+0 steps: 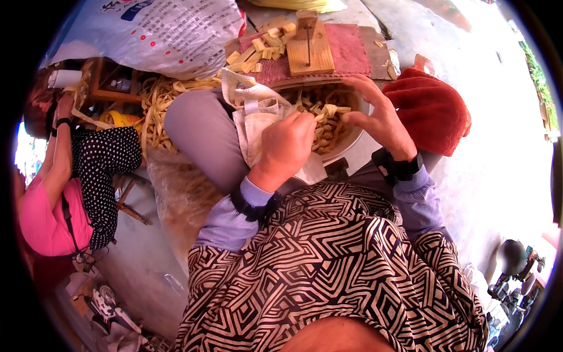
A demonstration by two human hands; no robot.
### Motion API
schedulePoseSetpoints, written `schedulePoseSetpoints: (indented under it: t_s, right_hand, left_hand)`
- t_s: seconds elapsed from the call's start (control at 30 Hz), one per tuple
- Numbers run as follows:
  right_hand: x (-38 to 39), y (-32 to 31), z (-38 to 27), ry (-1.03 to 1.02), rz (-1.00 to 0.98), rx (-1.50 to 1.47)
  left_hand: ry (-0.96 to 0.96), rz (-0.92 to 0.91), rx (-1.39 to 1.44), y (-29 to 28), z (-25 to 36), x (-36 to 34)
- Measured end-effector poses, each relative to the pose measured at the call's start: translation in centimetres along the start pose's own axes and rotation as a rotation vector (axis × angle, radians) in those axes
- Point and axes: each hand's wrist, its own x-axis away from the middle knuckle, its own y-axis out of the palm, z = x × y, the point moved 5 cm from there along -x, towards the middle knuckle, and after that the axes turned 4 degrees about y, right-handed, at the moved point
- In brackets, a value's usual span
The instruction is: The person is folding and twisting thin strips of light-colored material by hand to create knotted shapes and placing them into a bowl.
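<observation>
The thin, pale yellow looped strip point(333, 110) is up over the round white tub point(354, 139), perhaps so the tub can catch bits; twisted yellow-brown pieces point(326, 136) lie inside; the left hand point(287, 144) has its grip clenched, seemingly on the strip; the right hand point(382, 120) has its grip released, fingers spread, thumb close beside the strip; a cream cloth point(248, 128) lies against the left knee point(196, 132), maybe to keep it clean; past the tub, a light-brown wooden block point(296, 57) sits on a faded red mat point(350, 53), likely for easy reach.
</observation>
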Motion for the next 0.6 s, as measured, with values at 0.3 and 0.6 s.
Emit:
schedulePoseSetpoints:
  t_s: [0.3, 0.6]
  right_hand:
    - [-3.4, -0.7, -1.2, 0.239, -0.402, -0.136]
    - [-8.4, -0.3, -1.9, 0.088, -0.06, 0.204]
  left_hand:
    - [-0.001, -0.247, 0.517, -1.2, -1.3, -4.9]
    - [-0.25, -0.166, 0.611, -2.1, -8.7, -9.5]
